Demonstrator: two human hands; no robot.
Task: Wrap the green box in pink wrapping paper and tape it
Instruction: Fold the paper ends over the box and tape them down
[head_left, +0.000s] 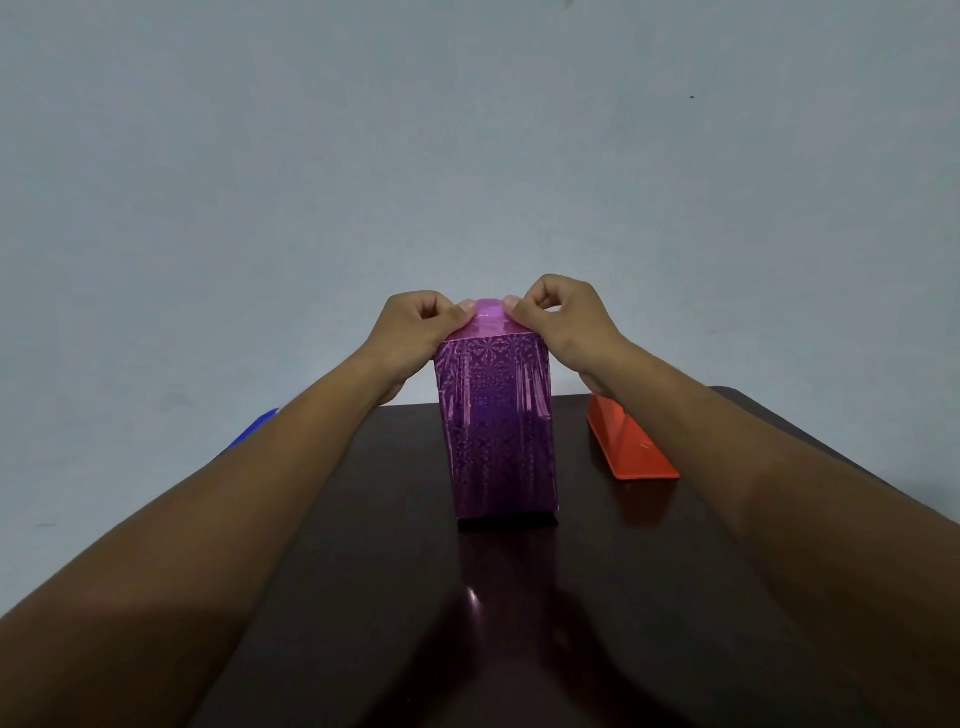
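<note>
A tall box stands upright on the dark table (675, 597), fully covered in shiny pink holographic wrapping paper (496, 431); no green surface shows. At its top a lighter pink paper flap (489, 319) bulges upward. My left hand (415, 327) pinches the flap's left side with thumb and curled fingers. My right hand (561, 317) pinches the flap's right side the same way. Both hands sit at the box's top edge.
An orange tape dispenser (631, 447) lies on the table to the right of the box, partly behind my right wrist. A blue object (254, 426) peeks out behind my left forearm at the table's left edge. A plain pale wall stands behind.
</note>
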